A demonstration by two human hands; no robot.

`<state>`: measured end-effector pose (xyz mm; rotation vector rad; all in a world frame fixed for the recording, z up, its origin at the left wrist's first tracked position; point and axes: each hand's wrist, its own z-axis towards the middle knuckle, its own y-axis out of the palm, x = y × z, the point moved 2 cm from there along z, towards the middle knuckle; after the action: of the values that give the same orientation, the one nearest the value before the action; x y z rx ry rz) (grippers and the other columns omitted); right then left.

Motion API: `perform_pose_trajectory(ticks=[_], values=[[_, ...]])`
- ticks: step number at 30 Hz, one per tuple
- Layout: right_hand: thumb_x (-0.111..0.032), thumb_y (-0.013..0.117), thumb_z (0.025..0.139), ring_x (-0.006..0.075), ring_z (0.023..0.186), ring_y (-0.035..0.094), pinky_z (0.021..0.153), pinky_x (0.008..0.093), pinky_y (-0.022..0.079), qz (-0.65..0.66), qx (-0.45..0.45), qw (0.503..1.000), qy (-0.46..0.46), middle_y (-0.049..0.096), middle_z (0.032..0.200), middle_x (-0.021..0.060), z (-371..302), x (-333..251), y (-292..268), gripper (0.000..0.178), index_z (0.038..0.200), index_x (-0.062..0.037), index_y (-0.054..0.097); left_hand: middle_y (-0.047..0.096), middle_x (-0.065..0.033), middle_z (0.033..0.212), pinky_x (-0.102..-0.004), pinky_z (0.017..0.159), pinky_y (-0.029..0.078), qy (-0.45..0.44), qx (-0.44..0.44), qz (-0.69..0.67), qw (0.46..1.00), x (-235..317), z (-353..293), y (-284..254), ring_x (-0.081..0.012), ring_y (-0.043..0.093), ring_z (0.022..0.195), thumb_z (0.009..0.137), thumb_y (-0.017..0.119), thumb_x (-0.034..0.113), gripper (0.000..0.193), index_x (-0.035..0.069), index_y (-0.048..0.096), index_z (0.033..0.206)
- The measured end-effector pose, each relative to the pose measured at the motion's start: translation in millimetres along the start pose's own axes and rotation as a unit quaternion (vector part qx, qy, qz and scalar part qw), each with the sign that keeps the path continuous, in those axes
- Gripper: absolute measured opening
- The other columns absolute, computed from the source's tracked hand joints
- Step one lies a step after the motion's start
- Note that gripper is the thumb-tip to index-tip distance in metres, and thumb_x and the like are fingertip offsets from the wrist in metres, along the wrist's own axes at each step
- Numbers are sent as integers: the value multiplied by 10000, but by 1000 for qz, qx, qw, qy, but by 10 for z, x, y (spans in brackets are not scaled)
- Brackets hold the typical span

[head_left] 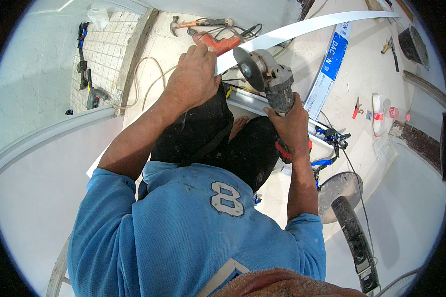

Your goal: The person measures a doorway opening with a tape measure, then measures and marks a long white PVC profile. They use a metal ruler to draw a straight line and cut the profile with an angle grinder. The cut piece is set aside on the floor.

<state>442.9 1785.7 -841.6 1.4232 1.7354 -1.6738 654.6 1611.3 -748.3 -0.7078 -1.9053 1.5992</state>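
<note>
My left hand (195, 69) is closed round the near end of a long white strip (307, 30), which curves away to the upper right. In my right hand (292, 123) is a grey and black angle grinder (278, 81), gripped by its body. The grinder's dark cutting disc (248, 68) overlaps the strip just right of my left hand; whether it touches the strip I cannot tell. Just beyond my left hand lies an orange-red power tool (218, 42) with a black cord, partly hidden by that hand and the strip.
A hammer (198, 23) lies on the floor at the back. Right of the grinder is a blue and white printed length (329, 67). Farther right are red-handled pliers (357, 108), a plastic bottle (378, 115) and a black bucket (412, 47). A stand fan (349, 218) and loose cords are at the lower right.
</note>
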Motion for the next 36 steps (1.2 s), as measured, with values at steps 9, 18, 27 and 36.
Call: perform_pose_trajectory(ticks=[9, 18, 27, 36], values=[[-292, 902, 814, 441, 966, 770, 808, 496, 620, -14, -18, 999, 27, 762, 978, 285, 20, -52, -31, 618, 1231, 24, 573, 585, -252, 1154, -504, 1033, 507, 8, 12, -5, 1000, -11, 6, 5, -403, 590, 1142, 878, 775, 171, 378, -99, 621, 1095], [-300, 911, 804, 449, 958, 769, 816, 495, 619, -12, 4, 1000, 2, 757, 991, 299, 68, -51, 2, 653, 1248, 35, 568, 582, -241, 1165, -491, 1044, 501, 2, -3, 4, 1000, -4, 6, 3, -387, 585, 1157, 876, 779, 172, 395, -89, 616, 1123], [-300, 913, 802, 457, 944, 764, 797, 506, 618, -16, 2, 1000, 6, 754, 960, 287, 60, -46, 5, 635, 1218, 29, 566, 578, -232, 1164, -492, 1041, 503, -5, -12, 11, 1000, 18, 10, -14, -375, 584, 1155, 877, 781, 170, 391, -83, 618, 1126], [-291, 913, 801, 453, 943, 767, 799, 496, 616, -19, 1, 1000, 1, 755, 966, 290, 104, -121, 5, 628, 1210, 41, 571, 579, -226, 1170, -487, 1029, 514, 3, 2, 7, 1000, -20, 2, 26, -371, 585, 1159, 865, 791, 169, 413, -90, 627, 1142]])
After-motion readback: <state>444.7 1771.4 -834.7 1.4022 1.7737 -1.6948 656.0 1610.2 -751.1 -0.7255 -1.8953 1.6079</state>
